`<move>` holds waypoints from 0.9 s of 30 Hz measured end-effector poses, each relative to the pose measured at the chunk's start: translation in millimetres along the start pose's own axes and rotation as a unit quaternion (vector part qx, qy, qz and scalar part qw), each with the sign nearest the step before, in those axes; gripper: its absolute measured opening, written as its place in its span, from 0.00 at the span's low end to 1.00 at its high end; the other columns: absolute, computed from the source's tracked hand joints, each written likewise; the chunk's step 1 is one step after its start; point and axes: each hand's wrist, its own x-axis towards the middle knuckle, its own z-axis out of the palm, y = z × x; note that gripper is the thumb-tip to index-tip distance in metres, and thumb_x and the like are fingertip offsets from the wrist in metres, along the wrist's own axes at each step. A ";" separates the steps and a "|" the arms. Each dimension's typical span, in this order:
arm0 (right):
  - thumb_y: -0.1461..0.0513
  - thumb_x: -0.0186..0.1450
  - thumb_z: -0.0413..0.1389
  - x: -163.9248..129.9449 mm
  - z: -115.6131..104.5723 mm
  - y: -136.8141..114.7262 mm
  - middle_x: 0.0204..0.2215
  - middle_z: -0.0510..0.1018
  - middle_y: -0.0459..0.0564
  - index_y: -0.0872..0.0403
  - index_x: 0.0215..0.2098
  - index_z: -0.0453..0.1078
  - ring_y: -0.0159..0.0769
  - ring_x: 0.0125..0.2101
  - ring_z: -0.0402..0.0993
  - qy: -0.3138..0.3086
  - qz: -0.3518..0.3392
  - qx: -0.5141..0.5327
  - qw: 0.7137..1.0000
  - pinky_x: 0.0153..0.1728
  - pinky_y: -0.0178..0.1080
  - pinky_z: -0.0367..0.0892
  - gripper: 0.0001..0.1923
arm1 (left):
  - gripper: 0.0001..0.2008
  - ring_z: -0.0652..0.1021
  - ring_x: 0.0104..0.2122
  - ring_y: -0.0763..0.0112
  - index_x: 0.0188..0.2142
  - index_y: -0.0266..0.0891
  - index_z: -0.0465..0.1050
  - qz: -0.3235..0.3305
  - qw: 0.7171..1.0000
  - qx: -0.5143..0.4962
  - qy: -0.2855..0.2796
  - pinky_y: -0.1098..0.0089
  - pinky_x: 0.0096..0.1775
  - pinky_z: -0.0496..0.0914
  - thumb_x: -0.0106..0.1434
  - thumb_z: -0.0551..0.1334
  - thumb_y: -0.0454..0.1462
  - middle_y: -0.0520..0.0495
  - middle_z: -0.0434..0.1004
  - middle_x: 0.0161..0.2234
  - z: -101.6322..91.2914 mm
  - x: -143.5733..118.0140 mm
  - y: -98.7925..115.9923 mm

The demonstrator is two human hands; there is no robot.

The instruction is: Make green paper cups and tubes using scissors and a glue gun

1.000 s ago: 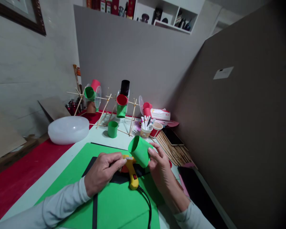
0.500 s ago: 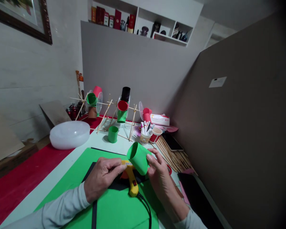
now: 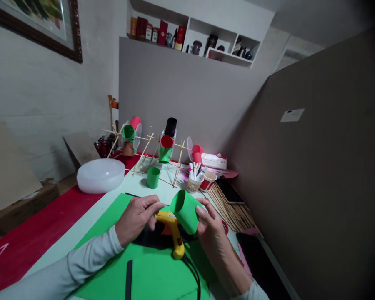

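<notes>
My right hand [image 3: 211,225] grips a green paper tube [image 3: 186,212] by its side, thumb on the near face, its open end tilted up and to the left. To the left, my left hand [image 3: 139,218] has its thumb and forefinger pressed together. Whatever may be between those fingertips is too small to make out. Just beyond them lies a yellow hot glue gun [image 3: 176,239], nozzle end toward my left hand, on black and green sheets [image 3: 162,271]. Its black cord runs toward me.
Stick frames [image 3: 178,166] carrying coloured paper tubes stand at the back, with another green tube [image 3: 153,178] before them. A white round container [image 3: 100,176] sits left. A cup of markers [image 3: 194,183], a red-and-white cup [image 3: 208,180], wooden sticks [image 3: 231,212] and a phone [image 3: 230,191] lie right.
The view has shifted, so the scene sits slightly farther right. My left hand has drawn back a little from the glue gun. My right hand still holds the green tube.
</notes>
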 end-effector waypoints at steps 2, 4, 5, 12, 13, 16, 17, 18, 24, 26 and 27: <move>0.59 0.54 0.70 0.2 -0.3 -0.1 0.34 0.80 0.45 0.49 0.40 0.71 0.38 0.33 0.79 0.000 -0.001 -0.002 1.000 0.36 0.40 0.74 0.18 | 0.17 0.75 0.23 0.71 0.24 0.38 0.70 0.002 1.000 -0.024 -0.016 0.71 0.33 0.68 0.66 0.56 0.43 0.52 0.75 0.20 -0.8 1.4 0.6; 0.58 0.54 0.71 0.7 -0.8 0.4 0.33 0.80 0.46 0.49 0.39 0.72 0.40 0.33 0.79 -0.001 -0.002 -0.007 1.000 0.35 0.40 0.75 0.18 | 0.14 0.79 0.30 0.68 0.27 0.37 0.76 0.009 0.998 -0.049 -0.026 0.70 0.38 0.71 0.64 0.58 0.42 0.49 0.81 0.26 -2.4 2.9 1.2; 0.58 0.54 0.71 1.0 -1.3 0.7 0.32 0.80 0.46 0.49 0.39 0.72 0.40 0.34 0.79 -0.001 -0.001 -0.009 1.000 0.35 0.40 0.75 0.18 | 0.13 0.80 0.32 0.67 0.29 0.37 0.78 0.009 0.998 -0.062 -0.029 0.69 0.40 0.73 0.63 0.59 0.41 0.48 0.82 0.29 -3.6 3.6 1.5; 0.59 0.54 0.70 3.7 -3.5 -0.8 0.34 0.81 0.46 0.49 0.39 0.72 0.40 0.33 0.78 0.003 0.000 -0.017 1.000 0.32 0.40 0.75 0.17 | 0.13 0.83 0.45 0.59 0.39 0.34 0.82 -0.016 0.989 -0.144 -0.010 0.58 0.53 0.75 0.61 0.63 0.40 0.41 0.86 0.42 -20.3 4.6 5.7; 0.59 0.54 0.71 3.9 -3.4 -1.3 0.34 0.81 0.46 0.49 0.39 0.72 0.40 0.33 0.78 0.006 0.002 -0.016 1.000 0.32 0.39 0.75 0.17 | 0.12 0.83 0.45 0.58 0.38 0.34 0.82 -0.020 0.988 -0.152 -0.002 0.57 0.53 0.75 0.61 0.64 0.40 0.41 0.86 0.42 -22.7 4.0 6.4; 0.59 0.53 0.71 3.7 -2.9 -2.5 0.34 0.81 0.46 0.49 0.39 0.72 0.39 0.31 0.78 0.010 0.005 -0.016 1.000 0.30 0.38 0.74 0.18 | 0.10 0.84 0.44 0.57 0.32 0.34 0.82 -0.029 0.985 -0.166 0.031 0.56 0.52 0.77 0.58 0.66 0.40 0.40 0.87 0.40 -28.5 0.7 8.7; 0.59 0.53 0.71 3.4 -2.7 -2.8 0.34 0.81 0.46 0.50 0.39 0.72 0.38 0.31 0.78 0.010 0.006 -0.017 1.000 0.30 0.38 0.74 0.18 | 0.09 0.85 0.43 0.57 0.31 0.34 0.82 -0.034 0.984 -0.169 0.043 0.56 0.51 0.77 0.57 0.67 0.39 0.40 0.87 0.38 -30.1 -1.0 9.6; 0.59 0.53 0.71 3.0 -2.7 -2.9 0.34 0.81 0.45 0.50 0.39 0.72 0.37 0.30 0.78 0.009 0.007 -0.018 1.000 0.30 0.38 0.74 0.19 | 0.08 0.85 0.41 0.57 0.30 0.34 0.82 -0.039 0.983 -0.171 0.053 0.57 0.50 0.78 0.56 0.68 0.38 0.40 0.87 0.36 -31.6 -3.1 10.7; 0.60 0.53 0.72 1.2 -2.7 -2.7 0.35 0.83 0.46 0.50 0.40 0.73 0.38 0.32 0.80 0.005 0.008 -0.026 1.000 0.35 0.39 0.75 0.19 | 0.07 0.86 0.32 0.58 0.29 0.33 0.83 -0.065 0.977 -0.183 0.090 0.61 0.41 0.81 0.52 0.71 0.36 0.42 0.87 0.29 -42.9 -16.7 19.0; 0.60 0.53 0.71 1.0 -1.9 -2.8 0.36 0.84 0.46 0.50 0.40 0.73 0.39 0.34 0.80 0.003 0.005 -0.028 1.000 0.38 0.39 0.75 0.19 | 0.08 0.86 0.32 0.57 0.30 0.33 0.83 -0.071 0.975 -0.186 0.097 0.63 0.39 0.81 0.52 0.72 0.36 0.42 0.87 0.30 -48.6 -20.3 21.1; 0.60 0.53 0.71 1.0 -1.3 -3.0 0.37 0.84 0.46 0.50 0.40 0.73 0.39 0.35 0.81 0.001 0.003 -0.028 1.000 0.39 0.39 0.75 0.19 | 0.09 0.86 0.31 0.58 0.31 0.32 0.83 -0.074 0.975 -0.187 0.099 0.63 0.38 0.81 0.52 0.72 0.37 0.42 0.87 0.30 -51.6 -22.2 22.0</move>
